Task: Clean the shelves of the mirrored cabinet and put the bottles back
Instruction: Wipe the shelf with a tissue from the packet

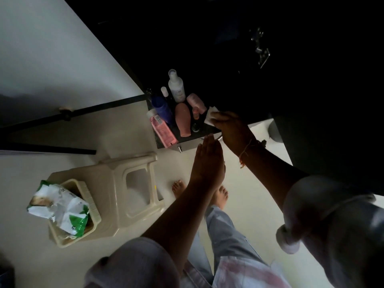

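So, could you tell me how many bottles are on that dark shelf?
8: white spray bottle at the back, small white-capped one beside it, blue bottle, flat pink bottle in front, salmon tube, two small pink bottles, a tiny dark one. More may be hidden.

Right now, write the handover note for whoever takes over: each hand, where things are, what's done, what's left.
Right hand: grip on a white wipe, pressed to the dark shelf beside the bottles.
Left hand: open, empty, just below the shelf's front edge.
Bottles: crowded at the shelf's left end.
Wipes packet: in the basket on the stool.
Done: too dim to tell how much is wiped.
Left: probably wipe under the bottles, then arrange them.
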### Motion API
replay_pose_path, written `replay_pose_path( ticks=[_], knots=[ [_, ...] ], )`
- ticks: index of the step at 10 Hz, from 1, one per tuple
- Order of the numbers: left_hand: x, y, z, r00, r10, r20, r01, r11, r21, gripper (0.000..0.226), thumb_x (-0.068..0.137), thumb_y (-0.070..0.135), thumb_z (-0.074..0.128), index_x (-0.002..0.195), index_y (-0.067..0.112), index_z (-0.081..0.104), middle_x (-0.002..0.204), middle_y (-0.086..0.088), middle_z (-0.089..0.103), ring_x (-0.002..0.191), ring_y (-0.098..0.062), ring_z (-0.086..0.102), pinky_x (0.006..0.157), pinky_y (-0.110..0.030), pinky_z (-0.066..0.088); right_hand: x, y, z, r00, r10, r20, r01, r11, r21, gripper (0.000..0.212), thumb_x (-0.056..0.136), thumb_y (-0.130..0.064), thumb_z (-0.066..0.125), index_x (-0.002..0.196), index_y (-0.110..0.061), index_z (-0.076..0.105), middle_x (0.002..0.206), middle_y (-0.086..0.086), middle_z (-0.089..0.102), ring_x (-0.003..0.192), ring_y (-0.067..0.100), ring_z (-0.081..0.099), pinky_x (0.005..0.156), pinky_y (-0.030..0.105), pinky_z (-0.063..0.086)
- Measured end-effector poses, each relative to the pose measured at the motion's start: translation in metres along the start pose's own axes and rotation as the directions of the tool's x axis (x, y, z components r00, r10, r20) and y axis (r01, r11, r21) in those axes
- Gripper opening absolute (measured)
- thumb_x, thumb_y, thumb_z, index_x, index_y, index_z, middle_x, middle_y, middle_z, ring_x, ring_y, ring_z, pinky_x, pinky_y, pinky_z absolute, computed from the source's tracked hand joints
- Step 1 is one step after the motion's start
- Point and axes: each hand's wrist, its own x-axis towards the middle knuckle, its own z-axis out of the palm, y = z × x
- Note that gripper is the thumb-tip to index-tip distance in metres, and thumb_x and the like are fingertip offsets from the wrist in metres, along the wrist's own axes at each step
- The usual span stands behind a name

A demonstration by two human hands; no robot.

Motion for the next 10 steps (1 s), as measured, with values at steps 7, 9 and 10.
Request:
replay_pose_path(
  ticks=[7,9,10],
  knots=[
    [0.006,0.000,0.007,0.999,0.025,0.031,-0.028,0.995,0.096,0.067,0.099,0.022,0.045,0.151,-0.002,0.011,0.160,-0.021,0.004,0.149,-0.031,0.001,0.121,-0.040,0.002,-0.034,0.036,-0.030,0.876,0.303,-0.375,-0.346,0.937,-0.051,0.017,0.087,-0.017,0.050,0.088,-0.018,0.067,0.078,0.000,0.066,0.064,0.013,0.064,0.051,0.021,0.053],
    [0.007,-0.002,0.003,1.000,0.025,0.006,-0.026,0.998,0.055,0.067,0.095,0.017,0.051,0.149,-0.004,0.018,0.158,-0.023,0.013,0.148,-0.033,0.010,0.120,-0.041,0.008,-0.022,0.010,0.000,0.954,-0.076,-0.289,0.010,0.975,-0.223,0.038,0.089,-0.004,0.039,0.115,0.000,0.066,0.126,0.014,0.062,0.122,0.028,0.056,0.109,0.029,0.033],
    [0.007,-0.003,0.001,1.000,0.025,-0.013,-0.024,0.999,0.034,0.071,0.092,0.015,0.056,0.150,-0.002,0.020,0.157,-0.021,0.019,0.148,-0.031,0.015,0.121,-0.042,0.014,-0.029,0.006,0.018,0.953,-0.276,-0.121,0.244,0.942,-0.229,0.037,0.086,-0.008,0.040,0.106,0.001,0.070,0.117,0.012,0.067,0.114,0.027,0.059,0.105,0.028,0.038]
  ],
)
